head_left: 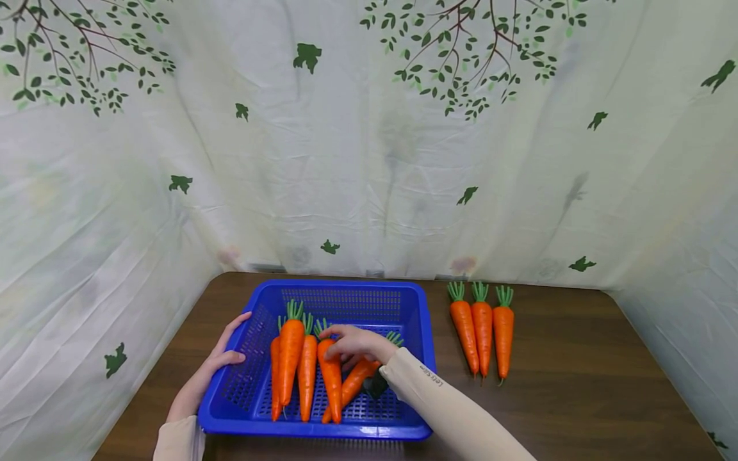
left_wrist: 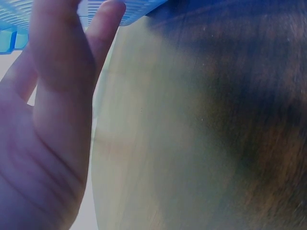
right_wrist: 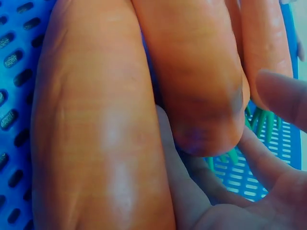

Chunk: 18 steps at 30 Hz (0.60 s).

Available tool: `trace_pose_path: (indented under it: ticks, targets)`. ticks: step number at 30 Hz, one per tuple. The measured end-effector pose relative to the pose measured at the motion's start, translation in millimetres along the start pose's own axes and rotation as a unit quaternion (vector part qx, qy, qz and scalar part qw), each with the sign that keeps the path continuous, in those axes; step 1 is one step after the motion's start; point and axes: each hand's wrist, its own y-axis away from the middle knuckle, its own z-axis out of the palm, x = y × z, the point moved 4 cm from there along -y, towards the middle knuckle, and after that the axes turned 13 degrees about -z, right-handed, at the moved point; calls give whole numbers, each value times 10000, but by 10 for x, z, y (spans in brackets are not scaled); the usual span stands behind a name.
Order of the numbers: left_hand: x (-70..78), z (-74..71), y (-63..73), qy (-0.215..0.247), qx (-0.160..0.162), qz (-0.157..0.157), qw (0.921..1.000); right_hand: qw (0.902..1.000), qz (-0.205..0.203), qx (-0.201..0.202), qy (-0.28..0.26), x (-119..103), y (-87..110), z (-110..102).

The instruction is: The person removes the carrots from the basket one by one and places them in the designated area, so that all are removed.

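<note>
Right-hand grip: our right hand [head_left: 353,339] is bent about the upper part of one carrot, fingers and thumb grasping it near the leafy crown (the right wrist view shows digits on both sides of that end).
Grasped carrot: this carrot [head_left: 332,384] lies inside the basket, under and to the left of our palm; its long axis runs almost straight away from us, tip near, leaves far, the tip turned a little right.
Crossing neighbour: a slanting carrot [head_left: 355,383] lies just to the right, partly below our wrist, its tip near that of the grasped one; we judge that lifting crown-first would best clear this crossing.
Carrots on the left: three more carrots [head_left: 291,358] lie close beside one another, pointing much the same way.
Blue basket: its near rim [head_left: 323,431] runs just beyond the carrot tips.
Left-hand grip: our left hand [head_left: 214,363] holds the basket's left side, farther from the grasped carrot than our right.
Carrots on the table: outside the right wall, a trio of carrots [head_left: 482,333] lies on the brown table [head_left: 567,365], leaves away from us; our right hand is the nearer one.
</note>
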Motion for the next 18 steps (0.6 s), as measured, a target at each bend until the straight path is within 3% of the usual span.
trace_pose_path:
  ticks: [18]
  targets:
    - [-2,12,10,86,-78,-152,9998,9989,-288,219,-307,-65,2,-41]
